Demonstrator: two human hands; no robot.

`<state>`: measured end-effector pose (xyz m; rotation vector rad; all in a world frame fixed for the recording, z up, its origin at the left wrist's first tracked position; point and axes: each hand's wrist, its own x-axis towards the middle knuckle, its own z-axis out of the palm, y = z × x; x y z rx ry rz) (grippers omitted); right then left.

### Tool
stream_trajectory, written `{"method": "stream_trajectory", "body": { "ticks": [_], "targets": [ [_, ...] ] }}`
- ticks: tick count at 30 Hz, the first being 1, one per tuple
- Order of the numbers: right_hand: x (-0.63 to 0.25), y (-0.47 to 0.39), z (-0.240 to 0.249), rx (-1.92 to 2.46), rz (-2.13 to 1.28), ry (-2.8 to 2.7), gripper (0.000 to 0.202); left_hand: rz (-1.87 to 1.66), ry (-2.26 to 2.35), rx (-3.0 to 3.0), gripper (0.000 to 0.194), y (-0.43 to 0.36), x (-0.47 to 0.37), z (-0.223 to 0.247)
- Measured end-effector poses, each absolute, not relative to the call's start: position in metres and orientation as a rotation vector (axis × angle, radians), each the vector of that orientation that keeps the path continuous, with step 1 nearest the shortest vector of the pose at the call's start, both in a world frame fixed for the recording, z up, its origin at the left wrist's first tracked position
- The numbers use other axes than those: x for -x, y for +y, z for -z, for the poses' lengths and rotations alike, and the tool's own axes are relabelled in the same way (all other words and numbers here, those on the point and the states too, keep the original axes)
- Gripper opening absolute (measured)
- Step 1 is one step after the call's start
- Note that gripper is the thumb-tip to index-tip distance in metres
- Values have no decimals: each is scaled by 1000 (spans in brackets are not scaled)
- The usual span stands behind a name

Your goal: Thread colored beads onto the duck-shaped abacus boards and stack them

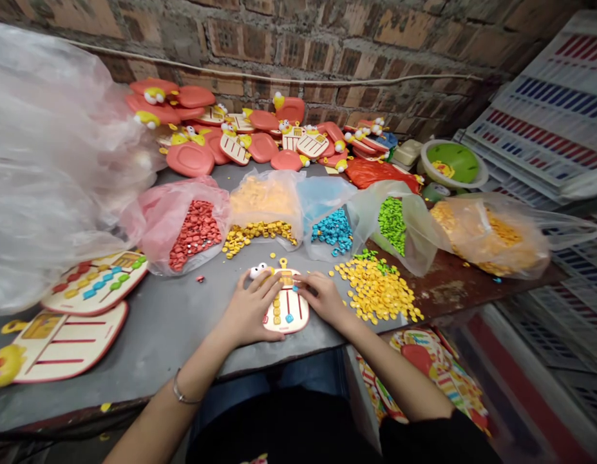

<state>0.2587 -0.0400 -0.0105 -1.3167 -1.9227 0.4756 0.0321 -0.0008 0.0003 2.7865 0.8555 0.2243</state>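
A cream toy board [301, 312] with a duck head lies on the grey table edge, in front of me. Yellow pieces [277, 310] fill one slot, a blue piece [289, 318] sits low in another, and a red one shows at the left. My left hand [250, 308] grips the board's left side, fingers over its top. My right hand [322, 296] is at the board's upper right, fingertips pinched at a small blue piece [295, 289]. Loose yellow pieces [380, 290] are heaped just right of that hand.
Behind stand bags of red [194, 235], gold [259, 235], blue [333, 230], green [392, 225] and orange pieces [505, 232]. More boards lie at left [71, 348] and by the brick wall [264, 147]. Crates [544, 129] stand at right.
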Motion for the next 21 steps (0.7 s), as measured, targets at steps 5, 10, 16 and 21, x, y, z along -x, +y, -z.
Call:
{"method": "stream_trajectory", "body": {
  "ticks": [5,10,16,21],
  "targets": [
    [-253,-40,4,1181,-722,-1972,15,-237,850,-2796,105,-1,-32,0],
    [-294,-32,-8,1269,-756,-1945,15,-259,859,-2815,102,-1,-33,0],
    [-348,8,4,1876,-75,-2113,23,-256,847,-2827,96,-1,-32,-1],
    [-359,13,13,2017,5,-2135,23,-231,852,-2820,98,-1,-33,-2]
  ]
}}
